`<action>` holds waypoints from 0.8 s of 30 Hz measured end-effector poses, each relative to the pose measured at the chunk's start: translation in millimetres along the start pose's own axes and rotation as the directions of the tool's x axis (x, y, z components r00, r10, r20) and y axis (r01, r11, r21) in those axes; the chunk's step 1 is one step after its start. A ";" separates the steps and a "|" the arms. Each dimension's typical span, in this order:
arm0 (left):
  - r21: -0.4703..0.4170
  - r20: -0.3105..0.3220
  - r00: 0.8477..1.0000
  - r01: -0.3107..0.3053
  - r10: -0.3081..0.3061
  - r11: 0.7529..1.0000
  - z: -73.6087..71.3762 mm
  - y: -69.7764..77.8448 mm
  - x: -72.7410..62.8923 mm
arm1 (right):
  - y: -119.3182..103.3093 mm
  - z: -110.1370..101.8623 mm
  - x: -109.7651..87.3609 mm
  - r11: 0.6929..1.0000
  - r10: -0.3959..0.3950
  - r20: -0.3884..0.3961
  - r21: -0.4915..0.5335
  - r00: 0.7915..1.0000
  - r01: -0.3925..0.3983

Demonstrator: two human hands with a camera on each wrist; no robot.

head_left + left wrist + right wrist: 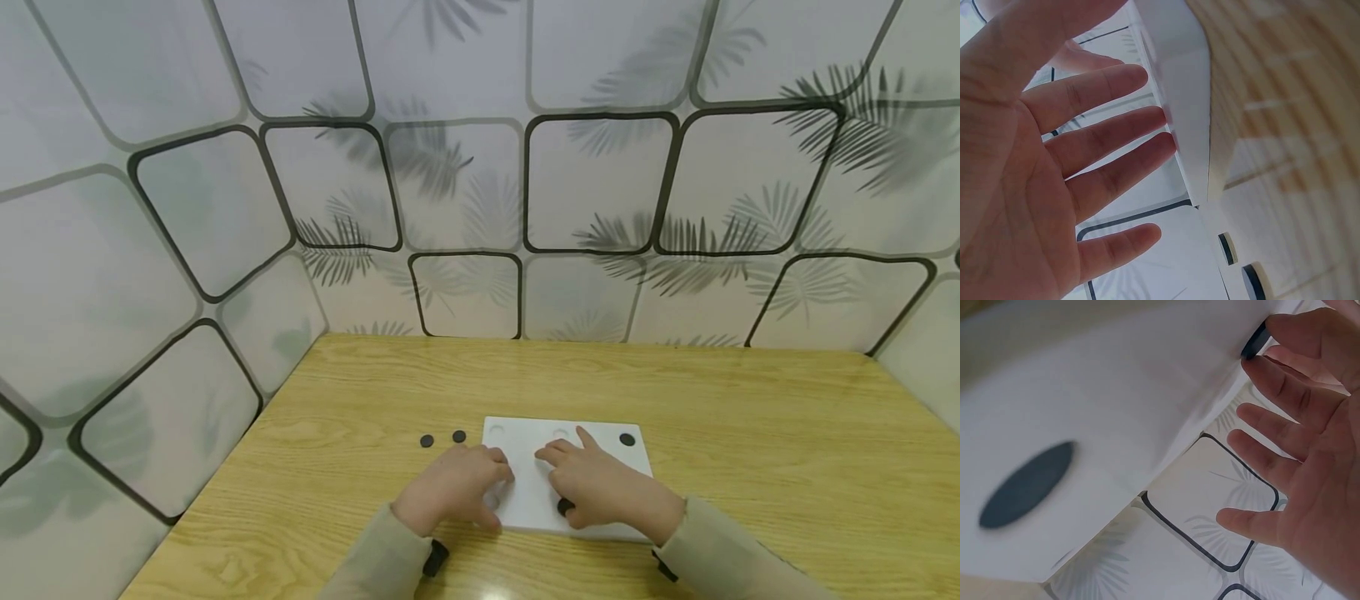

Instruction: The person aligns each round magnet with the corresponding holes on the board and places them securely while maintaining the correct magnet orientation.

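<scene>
A white rectangular board (528, 479) with shallow round recesses lies flat on the table. My right hand (600, 483) is over its middle and pinches a black disc (1255, 340) between thumb and index finger, close to the board's surface; the other fingers are spread. Another black disc (627, 439) sits at the board's far right corner. My left hand (461, 487) is at the board's left side, fingers (1116, 137) extended and touching or nearly touching its edge, nothing held. Part of the near half of the board is hidden by the hands.
Two loose black discs, one nearer the board (459, 436) and one farther left (427, 441), lie on the wooden table (360, 392). Patterned fabric walls (465, 183) stand behind the table and at its sides.
</scene>
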State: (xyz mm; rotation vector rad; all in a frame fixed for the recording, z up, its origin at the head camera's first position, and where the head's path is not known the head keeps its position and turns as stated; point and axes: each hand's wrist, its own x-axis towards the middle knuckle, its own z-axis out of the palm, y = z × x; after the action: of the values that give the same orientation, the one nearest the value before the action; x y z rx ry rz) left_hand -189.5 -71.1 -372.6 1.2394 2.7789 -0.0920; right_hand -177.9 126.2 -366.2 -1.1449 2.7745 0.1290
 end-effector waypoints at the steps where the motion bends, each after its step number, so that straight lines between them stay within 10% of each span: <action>1: -0.002 0.001 1.000 0.001 -0.001 1.000 -0.1 0.2 -0.1 | -0.2 -0.5 -0.2 1.000 0.002 0.001 0.000 1.000 -0.002; 24: 0.003 -0.003 1.000 -0.003 0.003 1.000 -0.3 -0.1 -1.0 | 4.6 -3.5 -4.9 0.997 -0.012 -0.071 0.077 0.997 0.018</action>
State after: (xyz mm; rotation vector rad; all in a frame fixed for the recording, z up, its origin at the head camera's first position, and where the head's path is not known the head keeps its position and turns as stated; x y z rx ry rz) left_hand -189.0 -71.9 -372.3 1.2455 2.7806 -0.0934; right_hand -178.0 132.5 -361.8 -1.1729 2.8033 -0.0213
